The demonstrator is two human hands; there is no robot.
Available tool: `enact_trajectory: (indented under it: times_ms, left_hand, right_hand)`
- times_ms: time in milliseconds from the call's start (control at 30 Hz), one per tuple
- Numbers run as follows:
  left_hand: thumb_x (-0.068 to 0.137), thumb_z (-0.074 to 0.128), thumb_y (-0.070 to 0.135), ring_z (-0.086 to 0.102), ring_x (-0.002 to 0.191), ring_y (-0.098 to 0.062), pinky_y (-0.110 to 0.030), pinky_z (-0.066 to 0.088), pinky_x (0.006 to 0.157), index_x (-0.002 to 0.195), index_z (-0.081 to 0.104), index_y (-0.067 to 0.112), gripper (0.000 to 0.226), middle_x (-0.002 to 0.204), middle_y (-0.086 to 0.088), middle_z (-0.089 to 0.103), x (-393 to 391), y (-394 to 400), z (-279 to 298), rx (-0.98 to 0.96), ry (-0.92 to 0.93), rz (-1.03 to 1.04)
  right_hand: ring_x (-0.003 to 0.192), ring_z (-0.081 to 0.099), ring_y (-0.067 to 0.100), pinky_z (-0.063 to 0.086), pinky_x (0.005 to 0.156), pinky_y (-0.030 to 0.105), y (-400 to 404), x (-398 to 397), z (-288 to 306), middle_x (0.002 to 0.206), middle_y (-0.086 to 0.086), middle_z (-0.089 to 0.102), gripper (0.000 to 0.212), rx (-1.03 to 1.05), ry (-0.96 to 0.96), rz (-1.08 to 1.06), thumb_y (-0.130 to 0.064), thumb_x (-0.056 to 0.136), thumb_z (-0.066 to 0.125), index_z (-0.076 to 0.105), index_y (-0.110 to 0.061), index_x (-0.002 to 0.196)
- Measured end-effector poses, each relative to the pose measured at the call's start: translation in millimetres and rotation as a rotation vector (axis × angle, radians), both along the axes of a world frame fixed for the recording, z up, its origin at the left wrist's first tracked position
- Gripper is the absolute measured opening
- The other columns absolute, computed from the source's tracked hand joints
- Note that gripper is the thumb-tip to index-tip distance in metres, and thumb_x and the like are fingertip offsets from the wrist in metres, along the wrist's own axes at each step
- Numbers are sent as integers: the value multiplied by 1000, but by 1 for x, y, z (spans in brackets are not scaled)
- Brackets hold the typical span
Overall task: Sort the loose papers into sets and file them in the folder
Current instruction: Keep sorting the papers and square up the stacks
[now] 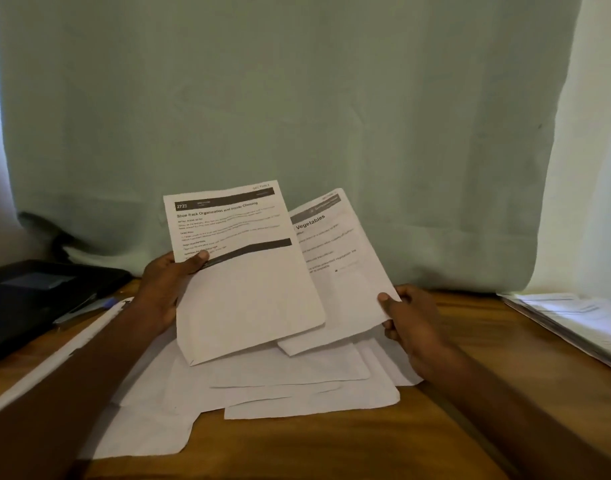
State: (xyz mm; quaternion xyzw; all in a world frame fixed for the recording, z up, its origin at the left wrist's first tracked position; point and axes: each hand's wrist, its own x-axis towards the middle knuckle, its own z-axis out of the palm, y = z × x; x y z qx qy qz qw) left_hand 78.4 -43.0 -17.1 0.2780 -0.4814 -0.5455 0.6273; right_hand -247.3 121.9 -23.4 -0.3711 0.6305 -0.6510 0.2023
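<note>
Papers are what I'm sorting: my left hand (165, 289) pinches the "Shoe Rack" sheet (243, 271) by its left edge, thumb on top, while my right hand (409, 318) pinches the "Vegetables" sheet (335, 258) at its lower right corner, both raised mid-frame. Below them the loose pile (280, 386) sprawls on the table (453, 427). A dark folder (37, 296) sits at the left edge. With such thin one-edge grips, I judge either sheet could droop or slip back into the pile and muddle the sets
</note>
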Motion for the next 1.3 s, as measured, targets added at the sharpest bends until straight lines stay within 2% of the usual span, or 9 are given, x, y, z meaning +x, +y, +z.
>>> enact_trajectory:
  times_ms: [200,367,567,734,900,1201,1301]
  left_hand:
    - [87,76,9,70,112,-31,-49,53,102,124,70,14,37,119,-7,75,-1,-3,0,9,36,-23]
    - [87,76,10,71,109,-30,-40,57,89,123,71,15,37,116,-5,76,-2,-4,0,19,36,-7]
    - [87,75,11,70,113,-32,-48,54,99,129,69,16,42,121,-7,74,0,-7,-2,32,53,-26]
    - [87,75,12,70,113,-31,-46,55,97,128,68,16,42,121,-6,74,0,-6,-2,25,47,-36]
    - [90,72,10,70,113,-31,-44,56,95,124,70,19,35,120,-6,75,-1,-5,-2,26,58,-37]
    - [90,72,12,67,118,-33,-50,49,106,126,68,17,36,124,-8,73,-3,-8,-3,19,56,-87]
    - [86,74,15,65,121,-34,-52,48,108,131,66,17,47,126,-8,72,-1,-10,-3,20,70,-112]
  right_hand:
    - [60,52,16,46,48,22,-2,-2,-2,98,13,67,15,-8,-69,43,-17,102,61,62,-8,115]
    - [60,51,16,45,47,23,-4,-3,-3,100,15,67,11,-22,-82,46,-16,102,61,62,-10,111]
    - [61,51,16,46,49,24,-5,-5,-4,99,14,67,12,-25,-84,43,-16,102,61,62,-11,112]
    - [62,52,16,48,49,23,-5,-5,-4,101,14,67,14,-40,-98,47,-18,102,61,62,-10,115]
    - [76,60,15,48,56,24,3,-11,5,109,8,67,19,-183,-59,-125,-17,103,60,59,-11,121]
    - [70,58,14,49,57,26,6,-19,8,114,9,68,25,-220,-67,-123,-19,103,60,57,-12,127]
    - [68,57,14,50,57,25,6,-17,8,112,8,68,23,-233,-70,-100,-19,103,59,58,-12,125]
